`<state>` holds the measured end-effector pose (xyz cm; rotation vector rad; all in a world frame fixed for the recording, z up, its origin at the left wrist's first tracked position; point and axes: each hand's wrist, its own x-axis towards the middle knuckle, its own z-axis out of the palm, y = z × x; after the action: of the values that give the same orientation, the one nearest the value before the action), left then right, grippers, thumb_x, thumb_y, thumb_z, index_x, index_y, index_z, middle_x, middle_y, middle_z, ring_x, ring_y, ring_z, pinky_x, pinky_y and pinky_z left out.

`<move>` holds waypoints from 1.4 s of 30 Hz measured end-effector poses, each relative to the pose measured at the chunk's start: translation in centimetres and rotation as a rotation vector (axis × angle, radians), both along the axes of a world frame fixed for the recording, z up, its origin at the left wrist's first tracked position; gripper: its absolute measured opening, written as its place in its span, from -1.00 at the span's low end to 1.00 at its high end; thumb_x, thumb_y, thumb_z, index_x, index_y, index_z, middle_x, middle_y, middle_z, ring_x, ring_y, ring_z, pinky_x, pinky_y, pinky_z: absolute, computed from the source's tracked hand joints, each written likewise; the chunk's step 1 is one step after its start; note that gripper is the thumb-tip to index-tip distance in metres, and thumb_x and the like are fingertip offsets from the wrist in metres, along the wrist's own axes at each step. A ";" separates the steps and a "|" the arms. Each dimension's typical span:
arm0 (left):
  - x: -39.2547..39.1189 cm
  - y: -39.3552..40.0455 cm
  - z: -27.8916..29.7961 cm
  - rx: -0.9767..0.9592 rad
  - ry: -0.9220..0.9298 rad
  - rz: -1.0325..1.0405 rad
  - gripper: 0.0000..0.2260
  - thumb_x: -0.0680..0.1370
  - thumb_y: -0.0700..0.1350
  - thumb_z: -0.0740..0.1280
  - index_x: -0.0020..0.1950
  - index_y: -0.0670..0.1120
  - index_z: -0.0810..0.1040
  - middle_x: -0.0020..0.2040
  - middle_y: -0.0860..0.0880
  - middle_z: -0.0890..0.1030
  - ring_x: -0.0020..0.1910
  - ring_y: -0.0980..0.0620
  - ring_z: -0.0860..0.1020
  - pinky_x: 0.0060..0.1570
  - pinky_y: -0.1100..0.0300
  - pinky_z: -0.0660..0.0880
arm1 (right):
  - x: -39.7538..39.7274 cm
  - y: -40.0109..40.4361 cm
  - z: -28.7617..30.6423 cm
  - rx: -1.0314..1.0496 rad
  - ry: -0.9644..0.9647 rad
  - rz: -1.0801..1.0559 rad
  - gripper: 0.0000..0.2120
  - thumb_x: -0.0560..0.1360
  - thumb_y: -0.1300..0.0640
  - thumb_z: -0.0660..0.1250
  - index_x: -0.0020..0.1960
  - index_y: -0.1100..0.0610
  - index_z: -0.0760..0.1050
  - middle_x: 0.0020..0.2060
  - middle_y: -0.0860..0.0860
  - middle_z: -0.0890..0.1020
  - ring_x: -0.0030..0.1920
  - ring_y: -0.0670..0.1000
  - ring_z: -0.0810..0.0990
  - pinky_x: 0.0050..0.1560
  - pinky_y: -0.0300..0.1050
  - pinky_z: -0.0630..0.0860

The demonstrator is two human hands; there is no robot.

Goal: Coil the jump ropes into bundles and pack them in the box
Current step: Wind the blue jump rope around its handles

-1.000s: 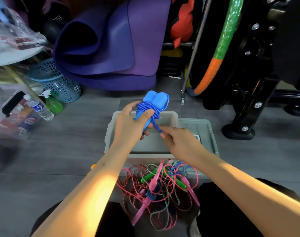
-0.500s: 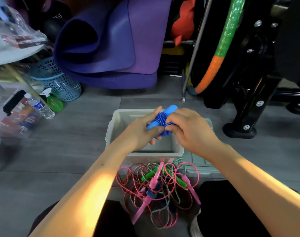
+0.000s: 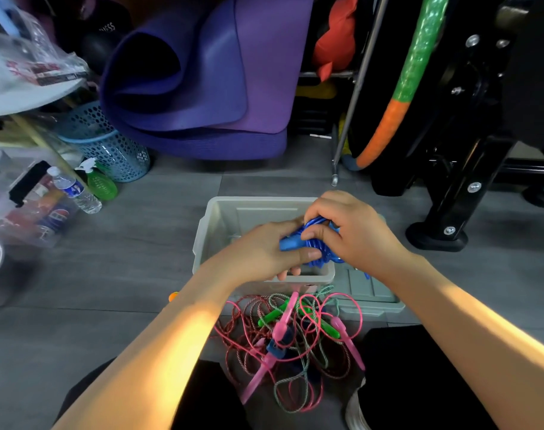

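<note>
A coiled blue jump rope (image 3: 298, 242) with blue handles is held over the grey plastic box (image 3: 216, 218). My left hand (image 3: 264, 252) grips the handles from below and the left. My right hand (image 3: 348, 234) curls over the wound cord from the right. The bundle lies sideways above the box's right half. On the floor between my knees sits a tangled pile of jump ropes (image 3: 295, 333) with pink and green handles and pink and striped cords.
The box's grey lid (image 3: 370, 293) lies to its right. Rolled purple mats (image 3: 196, 76) stand behind, a blue mesh basket (image 3: 109, 147) and bottles (image 3: 75, 190) to the left. A black machine frame (image 3: 460, 193) and a green-orange hoop (image 3: 401, 88) are at the right.
The blue bundle has come down from upright in front of me to sideways over the box. My right hand moved from the loose cord end onto the wound coil.
</note>
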<state>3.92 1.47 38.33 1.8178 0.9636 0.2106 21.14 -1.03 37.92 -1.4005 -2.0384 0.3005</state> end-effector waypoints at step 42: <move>-0.9 0.6 1.0 -0.142 -0.324 0.205 -0.67 0.48 -0.18 0.40 0.11 0.21 0.51 -0.46 0.02 0.59 -0.56 0.09 0.43 -0.51 0.29 0.35 | 2.3 0.6 1.2 -1.077 1.097 0.202 -0.40 0.22 -0.37 0.28 -0.08 0.10 0.69 -0.08 0.03 0.70 -0.10 -0.03 0.67 -0.20 -0.25 0.55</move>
<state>3.05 2.12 39.32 1.4976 0.9076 0.5336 23.47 -0.43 39.09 -1.0620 -1.0103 1.9539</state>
